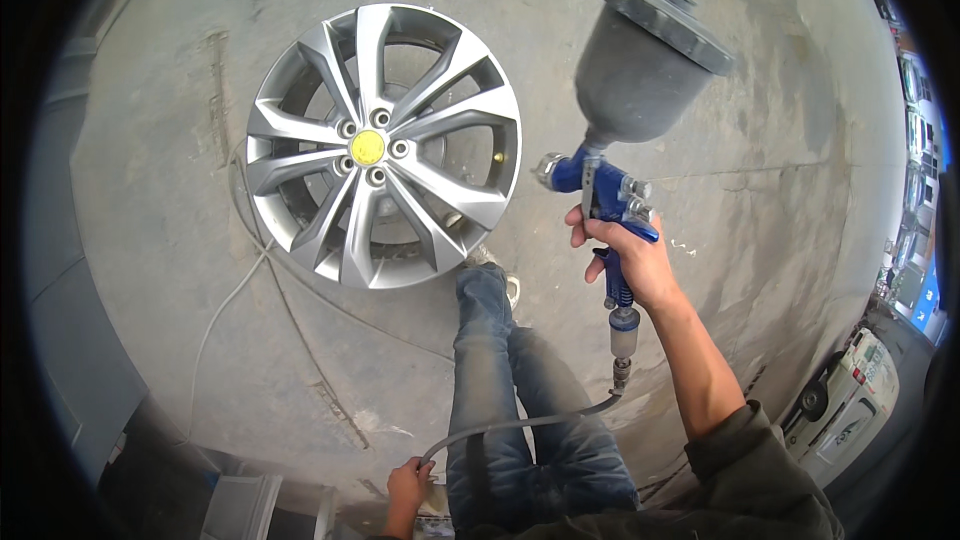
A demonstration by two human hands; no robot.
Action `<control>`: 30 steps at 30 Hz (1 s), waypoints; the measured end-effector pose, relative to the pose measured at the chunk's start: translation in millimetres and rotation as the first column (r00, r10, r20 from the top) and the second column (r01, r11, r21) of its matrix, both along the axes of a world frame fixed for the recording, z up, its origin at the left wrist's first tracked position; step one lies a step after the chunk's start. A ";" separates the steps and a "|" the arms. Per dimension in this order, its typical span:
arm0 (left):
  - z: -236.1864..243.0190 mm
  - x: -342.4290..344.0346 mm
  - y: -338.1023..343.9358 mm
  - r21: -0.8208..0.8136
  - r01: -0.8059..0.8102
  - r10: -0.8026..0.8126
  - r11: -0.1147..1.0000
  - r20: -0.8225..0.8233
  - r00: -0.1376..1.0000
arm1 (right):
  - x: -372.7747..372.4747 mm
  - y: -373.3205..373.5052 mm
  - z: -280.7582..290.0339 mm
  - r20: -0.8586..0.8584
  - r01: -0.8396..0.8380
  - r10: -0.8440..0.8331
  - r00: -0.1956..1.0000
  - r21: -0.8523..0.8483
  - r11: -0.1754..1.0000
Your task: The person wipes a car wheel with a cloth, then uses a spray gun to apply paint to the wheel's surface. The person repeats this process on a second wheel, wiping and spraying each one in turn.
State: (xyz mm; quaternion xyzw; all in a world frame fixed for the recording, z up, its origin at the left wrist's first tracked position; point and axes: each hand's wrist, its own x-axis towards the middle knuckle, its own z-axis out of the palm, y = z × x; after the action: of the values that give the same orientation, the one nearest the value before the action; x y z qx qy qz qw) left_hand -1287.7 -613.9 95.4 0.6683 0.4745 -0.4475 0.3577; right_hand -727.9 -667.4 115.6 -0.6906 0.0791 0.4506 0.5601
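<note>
My right hand (640, 258) is closed round the grip of a blue spray gun (575, 174), with some fingers curled out past the trigger. On top of the gun stands a dark grey paint cup (640, 80), lidded and slightly tilted. Its nozzle points left, toward a silver alloy wheel (445, 188) with a yellow centre cap (367, 147), a short distance away. From the gun's base a grey air hose (520, 424) curves across my thighs. My left hand (408, 485), low at the bottom, is closed round that hose. What supports the wheel is mostly hidden beneath it.
A thin hose (212, 315) trails over the concrete floor (780, 240) left of the wheel. Grey panels (62, 310) line the left side, and a pale grey box-like piece (240, 507) stands at lower left. A white van (845, 420) is at far right.
</note>
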 end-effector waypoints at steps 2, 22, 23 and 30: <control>-9.0 16.5 13.1 0.001 -0.017 0.017 1.000 0.056 0.998 | 15.7 17.3 -5.5 -0.033 -0.047 0.047 0.998 -0.018 0.999; -28.6 72.6 100.2 -0.139 -0.028 0.031 0.990 0.021 0.999 | 83.3 98.2 -41.3 0.242 0.116 -0.053 0.969 -0.252 0.961; -29.9 81.1 101.4 -0.150 -0.037 0.042 0.988 0.034 0.999 | 88.4 99.2 -40.5 0.302 0.143 -0.057 0.951 -0.271 0.952; -25.9 126.0 114.6 -0.175 0.087 -0.068 0.981 0.113 0.991 | 98.6 124.1 -12.4 -0.011 -0.157 0.157 0.988 -0.142 0.977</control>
State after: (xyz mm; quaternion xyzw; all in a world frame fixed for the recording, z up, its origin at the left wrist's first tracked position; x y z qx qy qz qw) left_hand -1161.7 -499.3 69.6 0.6741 0.3861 -0.4660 0.4235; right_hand -629.3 -543.3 103.2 -0.7330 0.0565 0.4865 0.4720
